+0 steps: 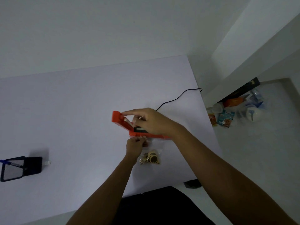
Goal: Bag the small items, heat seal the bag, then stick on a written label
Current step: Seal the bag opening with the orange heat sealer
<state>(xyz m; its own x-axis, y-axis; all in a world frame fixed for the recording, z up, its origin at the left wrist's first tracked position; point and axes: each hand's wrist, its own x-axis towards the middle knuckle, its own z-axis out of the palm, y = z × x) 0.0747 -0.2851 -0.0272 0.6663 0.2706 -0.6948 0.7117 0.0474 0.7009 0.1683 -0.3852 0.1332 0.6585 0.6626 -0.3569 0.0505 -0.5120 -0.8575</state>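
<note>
The person stands at a white bench (81,111). A red heat sealer (123,124) sits near the middle of it, with its lid up. A black cord (177,98) runs from it toward 1 o'clock and off the edge.

The right hand (152,122) rests on the sealer, with one finger stretched out to the tip of the raised lid. Its grip looks loose and spread, not closed on anything I can be sure of. The left hand (135,146) is at 6 o'clock from the sealer, touching it. Its grip is pinched together on the top edge of the clear bag (152,153).

I think the step now is sealing. To do it well, the top of the bag should lie flat and straight across the sealing strip, with no folds. The small things should stay well down, away from the hot part. Then the lid can press down evenly along the whole top.

The bag is small and see-through. It lies flat on the bench just at 6 o'clock from the sealer, and its open end points at the machine. Inside, at the bottom end, are small round tan things (151,157) with dark middles, bunched together. I cannot tell what they are. The plastic looks thin and floppy, so it may wrinkle.

Far off at 9 o'clock stands a black mesh holder (12,169) with a blue pen (6,162) in it.
</note>
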